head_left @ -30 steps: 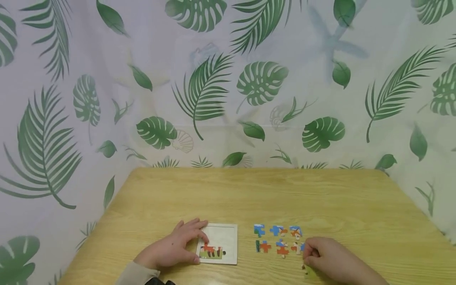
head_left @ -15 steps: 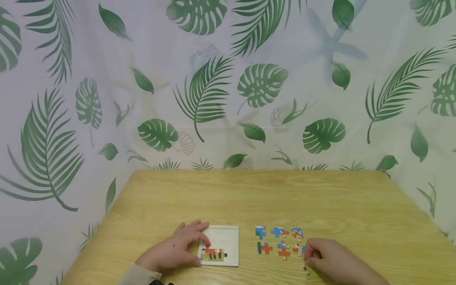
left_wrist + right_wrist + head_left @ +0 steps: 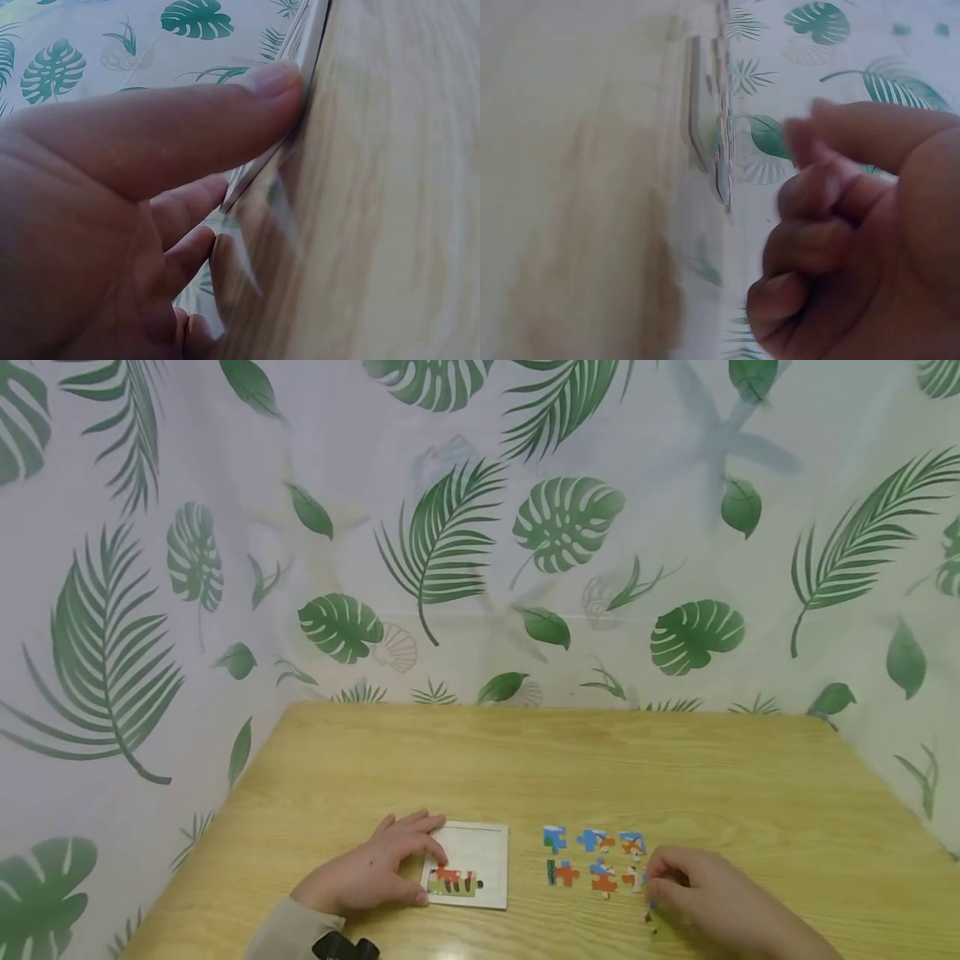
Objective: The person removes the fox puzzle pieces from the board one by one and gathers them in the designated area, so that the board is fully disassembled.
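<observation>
A square white puzzle tray lies on the table, a few joined pieces in its lower left, red above green. My left hand grips the tray's left side, the forefinger reaching inside over the red part. In the left wrist view the thumb presses the tray's edge. Beside several loose jigsaw pieces, my right hand hovers with curled fingers. A greenish piece lies partly hidden under it. No piece shows between the fingers in the blurred right wrist view.
The loose pieces are laid out in rows right of the tray, including a blue corner piece and a fox-face piece. The wooden table meets a leaf-patterned curtain at the back and sides. A black strap device sits by the left sleeve.
The head view has shifted slightly. Both hands, the tray and the pieces keep about the same places, while a dark gap shows more between the right thumb and forefinger.
</observation>
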A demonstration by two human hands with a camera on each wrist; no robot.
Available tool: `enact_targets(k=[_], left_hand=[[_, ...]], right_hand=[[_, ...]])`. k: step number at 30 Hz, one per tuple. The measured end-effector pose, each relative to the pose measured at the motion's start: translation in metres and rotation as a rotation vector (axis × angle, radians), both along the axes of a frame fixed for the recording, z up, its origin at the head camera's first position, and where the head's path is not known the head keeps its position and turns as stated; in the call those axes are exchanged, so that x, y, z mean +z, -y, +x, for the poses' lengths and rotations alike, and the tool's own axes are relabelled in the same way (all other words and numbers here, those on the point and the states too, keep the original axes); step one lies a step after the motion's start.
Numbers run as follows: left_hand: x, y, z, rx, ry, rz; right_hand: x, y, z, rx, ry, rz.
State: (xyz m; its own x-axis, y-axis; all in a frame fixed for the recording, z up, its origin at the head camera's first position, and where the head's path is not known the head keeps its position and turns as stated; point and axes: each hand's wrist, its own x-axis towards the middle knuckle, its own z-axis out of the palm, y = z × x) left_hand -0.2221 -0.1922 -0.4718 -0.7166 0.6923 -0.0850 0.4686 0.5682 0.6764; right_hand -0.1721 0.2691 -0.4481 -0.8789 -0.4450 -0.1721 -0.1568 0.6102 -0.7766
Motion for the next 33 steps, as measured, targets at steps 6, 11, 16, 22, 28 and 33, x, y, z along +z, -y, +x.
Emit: enact_targets(k=[6, 11, 16, 22, 28, 33], left_hand=[[0.001, -0.003, -0.004, 0.002, -0.008, -0.002], [0.000, -0.004, -0.003, 0.003, 0.001, 0.015], [-0.001, -0.001, -0.002, 0.034, -0.002, 0.000], [0.000, -0.001, -0.001, 0.041, 0.022, 0.028], [0.000, -0.004, -0.001, 0.045, 0.029, 0.023], [0.001, -0.004, -0.001, 0.038, 0.025, 0.026]], right_hand=[[0.017, 0.016, -0.005, -0.003, -0.024, -0.060], [0.027, 0.038, -0.009, 0.028, -0.055, -0.060], [0.031, 0.061, -0.015, 0.094, -0.063, -0.090], [0.032, 0.084, -0.018, 0.149, -0.109, -0.079], [0.027, 0.105, -0.020, 0.193, -0.207, -0.048], [0.024, 0.119, -0.020, 0.192, -0.189, -0.027]])
